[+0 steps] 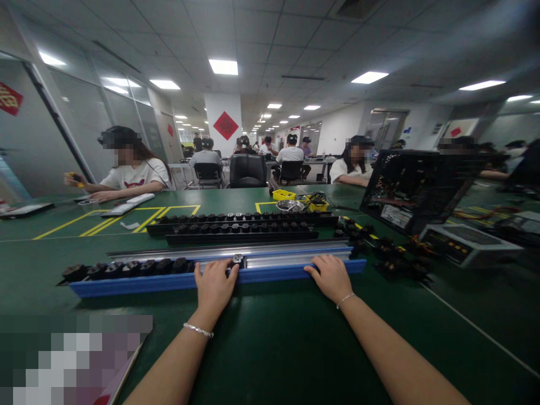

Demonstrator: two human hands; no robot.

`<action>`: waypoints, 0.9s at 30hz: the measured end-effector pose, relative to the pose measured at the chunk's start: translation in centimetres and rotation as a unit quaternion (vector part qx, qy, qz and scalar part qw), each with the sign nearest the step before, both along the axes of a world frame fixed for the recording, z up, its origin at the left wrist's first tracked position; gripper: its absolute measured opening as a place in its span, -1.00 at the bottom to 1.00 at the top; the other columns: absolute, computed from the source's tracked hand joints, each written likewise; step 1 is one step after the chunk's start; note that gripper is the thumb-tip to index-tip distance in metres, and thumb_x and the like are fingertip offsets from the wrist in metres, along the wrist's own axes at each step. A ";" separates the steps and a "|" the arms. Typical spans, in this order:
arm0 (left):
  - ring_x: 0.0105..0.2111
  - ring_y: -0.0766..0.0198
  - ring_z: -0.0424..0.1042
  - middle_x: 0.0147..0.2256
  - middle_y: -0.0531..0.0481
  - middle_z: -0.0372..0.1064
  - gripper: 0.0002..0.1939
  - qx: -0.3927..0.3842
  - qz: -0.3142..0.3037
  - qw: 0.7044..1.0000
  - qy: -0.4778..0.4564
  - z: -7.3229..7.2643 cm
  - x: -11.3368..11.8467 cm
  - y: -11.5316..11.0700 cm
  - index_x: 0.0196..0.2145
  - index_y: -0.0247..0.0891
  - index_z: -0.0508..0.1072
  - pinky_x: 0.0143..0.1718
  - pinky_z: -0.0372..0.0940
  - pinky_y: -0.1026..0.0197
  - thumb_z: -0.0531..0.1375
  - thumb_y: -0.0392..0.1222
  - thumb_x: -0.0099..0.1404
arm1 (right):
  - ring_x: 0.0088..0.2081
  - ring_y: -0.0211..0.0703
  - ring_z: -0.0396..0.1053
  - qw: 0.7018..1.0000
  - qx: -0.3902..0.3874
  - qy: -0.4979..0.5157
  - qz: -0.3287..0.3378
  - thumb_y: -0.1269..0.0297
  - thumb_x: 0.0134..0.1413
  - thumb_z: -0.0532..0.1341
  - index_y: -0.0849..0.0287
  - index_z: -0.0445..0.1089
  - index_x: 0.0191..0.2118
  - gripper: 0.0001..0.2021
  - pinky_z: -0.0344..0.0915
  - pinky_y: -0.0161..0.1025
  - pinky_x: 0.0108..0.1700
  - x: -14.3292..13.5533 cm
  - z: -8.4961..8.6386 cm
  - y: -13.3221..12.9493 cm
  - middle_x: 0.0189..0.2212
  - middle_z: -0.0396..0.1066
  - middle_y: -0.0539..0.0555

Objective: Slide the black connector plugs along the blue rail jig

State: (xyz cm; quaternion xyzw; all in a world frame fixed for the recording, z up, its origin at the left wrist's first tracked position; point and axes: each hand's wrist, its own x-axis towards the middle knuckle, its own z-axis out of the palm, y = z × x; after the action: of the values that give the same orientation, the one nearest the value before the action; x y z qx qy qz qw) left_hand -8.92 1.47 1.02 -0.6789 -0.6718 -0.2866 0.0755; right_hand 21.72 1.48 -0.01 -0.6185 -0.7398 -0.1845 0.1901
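A long blue-edged rail (270, 274) with a silver channel lies across the table before me. Black socket modules (147, 266) sit in a row along its left part. One separate black socket module (238, 260) stands in the channel near the middle. My left hand (214, 288) bends over the rail's near edge, its thumb and forefinger closed at that single module; the exact contact is partly hidden. Farther right, my right hand (332, 277) grips the rail close to its right end, fingers over the channel and thumb on the near side.
Behind the rail lie two black strips (242, 228) filled with modules. Loose black modules (390, 253), a power supply unit (468, 244) and an open computer case (417, 188) occupy the right. A yellow tray (284, 194) and metal dish (290, 206) stand farther back. Other people sit around.
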 end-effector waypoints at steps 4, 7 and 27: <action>-0.05 0.08 0.33 -0.19 -0.06 0.49 -0.66 0.006 -0.011 1.000 -0.009 0.1 0.0 -0.1 -0.19 -0.14 0.49 0.17 -0.21 -0.24 0.01 0.02 0.27 | -0.27 -0.12 0.22 1.000 -0.003 0.005 0.003 -0.03 0.20 -0.07 0.13 0.37 -0.34 -0.59 0.00 -0.20 -0.20 0.0 0.1 -0.1 -0.36 0.38 0.08; -0.06 0.08 0.33 -0.20 -0.06 0.49 -0.68 0.005 -0.019 1.000 -0.019 0.2 0.1 -0.2 -0.21 -0.13 0.50 0.16 -0.20 -0.24 0.02 0.02 0.26 | -0.27 -0.12 0.22 1.000 -0.004 0.006 0.004 -0.02 0.20 -0.07 0.13 0.37 -0.34 -0.60 0.00 -0.20 -0.20 0.0 0.1 -0.1 -0.36 0.38 0.08; -0.07 0.09 0.34 -0.24 -0.07 0.50 -0.71 0.023 -0.055 0.998 -0.019 0.1 0.1 -0.1 -0.25 -0.11 0.53 0.13 -0.09 -0.18 0.06 -0.01 0.23 | -0.27 -0.12 0.22 1.000 0.011 0.004 0.007 -0.01 0.19 -0.04 0.13 0.38 -0.34 -0.62 0.00 -0.20 -0.20 0.0 -0.1 0.0 -0.37 0.38 0.07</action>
State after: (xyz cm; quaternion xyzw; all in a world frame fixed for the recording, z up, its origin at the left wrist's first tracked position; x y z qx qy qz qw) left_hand -8.81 1.41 1.10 -0.7074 -0.6280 -0.3182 0.0622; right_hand 21.76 1.51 -0.10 -0.6121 -0.7410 -0.1888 0.2017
